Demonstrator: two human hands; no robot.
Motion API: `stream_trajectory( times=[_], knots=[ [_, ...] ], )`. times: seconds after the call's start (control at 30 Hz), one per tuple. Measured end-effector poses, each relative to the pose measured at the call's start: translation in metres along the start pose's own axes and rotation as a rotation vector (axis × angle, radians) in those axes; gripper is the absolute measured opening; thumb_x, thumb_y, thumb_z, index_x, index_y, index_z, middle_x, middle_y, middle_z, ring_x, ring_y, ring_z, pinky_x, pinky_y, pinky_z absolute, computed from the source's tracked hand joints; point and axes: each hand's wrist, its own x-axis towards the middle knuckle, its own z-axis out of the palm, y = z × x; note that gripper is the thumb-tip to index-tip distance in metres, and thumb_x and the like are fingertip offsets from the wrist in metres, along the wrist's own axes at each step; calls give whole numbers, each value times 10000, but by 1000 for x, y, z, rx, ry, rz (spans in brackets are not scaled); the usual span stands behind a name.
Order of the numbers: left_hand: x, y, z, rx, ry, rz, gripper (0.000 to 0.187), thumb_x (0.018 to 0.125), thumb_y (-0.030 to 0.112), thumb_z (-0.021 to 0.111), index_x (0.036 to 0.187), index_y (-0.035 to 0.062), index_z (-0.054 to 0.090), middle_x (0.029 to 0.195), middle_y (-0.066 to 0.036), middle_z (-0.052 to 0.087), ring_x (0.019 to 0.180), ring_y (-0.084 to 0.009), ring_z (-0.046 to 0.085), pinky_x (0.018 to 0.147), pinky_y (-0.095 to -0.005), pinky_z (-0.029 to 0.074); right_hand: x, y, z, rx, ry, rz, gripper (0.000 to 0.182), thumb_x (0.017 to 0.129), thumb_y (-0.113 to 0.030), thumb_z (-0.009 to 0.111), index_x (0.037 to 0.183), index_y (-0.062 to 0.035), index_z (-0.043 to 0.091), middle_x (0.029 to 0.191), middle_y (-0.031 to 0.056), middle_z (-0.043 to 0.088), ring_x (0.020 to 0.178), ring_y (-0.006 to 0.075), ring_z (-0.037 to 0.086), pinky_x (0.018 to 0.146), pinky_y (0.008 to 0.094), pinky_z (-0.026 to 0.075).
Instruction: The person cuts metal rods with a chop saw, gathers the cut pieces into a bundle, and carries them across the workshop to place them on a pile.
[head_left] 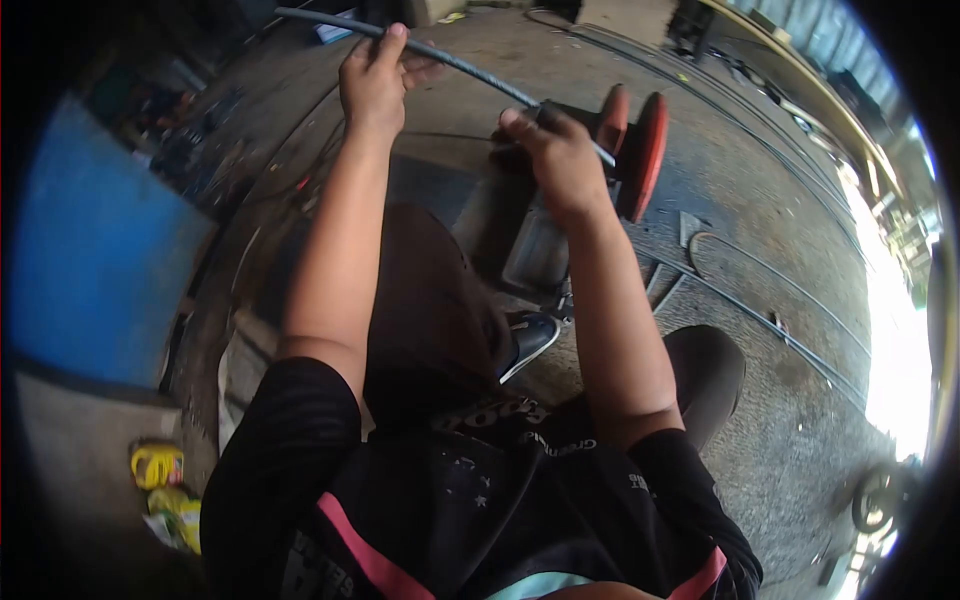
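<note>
A long grey metal rod [460, 66] slants from the upper left down to a machine with red round guards [652, 155]. My left hand [375, 85] holds the rod near its upper part, thumb on top and fingers beneath. Close to the machine, my right hand [562, 155] is closed at the rod's lower part, by a dark block; what exactly its fingers grip there is partly hidden. Past that hand, a light end of the rod shows beside the red guards. The machine's dark metal base [537, 250] stands on the floor below my right wrist.
Long rods and a bent rod [770, 285] lie on the concrete floor at the right. A blue panel [100, 250] stands at the left, with a yellow object [157, 466] below it. My shoe [530, 340] is beside the machine base.
</note>
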Motion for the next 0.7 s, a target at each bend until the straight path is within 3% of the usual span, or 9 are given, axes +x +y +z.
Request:
stream_trajectory(
  times=[0.03,0.07,0.13,0.23,0.4,0.47,0.57,0.63,0.7],
  knots=[
    [2,12,-16,56,38,-18,184,959,144,565,960,-39,554,845,-134,636,749,-270,693,643,-413,630,5,2,8,-47,48,-1,318,897,-279,660,921,38,672,798,89,678,716,159,628,669,294,476],
    [4,26,-30,105,71,-29,186,958,137,562,964,-47,548,837,-135,628,740,-273,690,643,-412,631,11,3,13,-265,72,-75,312,879,-271,671,954,31,669,772,116,682,677,204,645,689,317,485],
    [4,51,-43,183,121,-24,187,957,133,560,964,-54,545,844,-141,625,737,-277,690,642,-410,632,30,24,25,-572,171,-317,270,849,-254,685,959,-8,678,812,155,683,731,266,666,714,351,495],
    [18,67,-58,264,153,-73,194,957,125,554,968,-68,537,862,-154,618,732,-284,689,636,-405,634,43,35,41,-756,162,-444,183,813,-210,694,956,-95,699,924,161,679,828,357,654,721,414,509],
    [36,43,-78,378,128,-75,221,947,134,577,995,-73,517,918,-163,612,728,-290,693,595,-389,638,79,63,59,-979,27,-438,193,805,-223,695,963,-113,684,939,135,683,867,364,649,794,463,493],
    [37,33,-86,442,208,-131,195,942,105,578,1001,-62,497,946,-189,620,736,-299,701,575,-380,641,93,77,70,-945,-60,-308,210,818,-234,688,981,-103,677,928,149,691,886,361,657,796,458,496],
    [50,3,-112,383,292,-220,292,915,205,624,1018,-52,529,976,-213,640,819,-324,700,656,-426,625,111,104,86,-923,-90,-266,228,833,-257,678,996,-98,670,930,160,695,909,358,661,803,458,498],
    [64,-22,-131,412,375,-344,386,942,212,575,1212,-19,423,1117,-210,580,861,-277,658,672,-394,599,126,123,91,-954,-102,-214,235,838,-268,675,1003,-101,668,938,162,694,917,360,659,806,459,499],
    [78,-58,-152,447,376,-372,392,931,172,597,1209,-30,410,1114,-209,569,797,-263,661,597,-368,602,147,149,95,-986,-118,-163,241,843,-279,672,1010,-105,667,945,163,693,926,361,657,808,460,500]
  ],
)
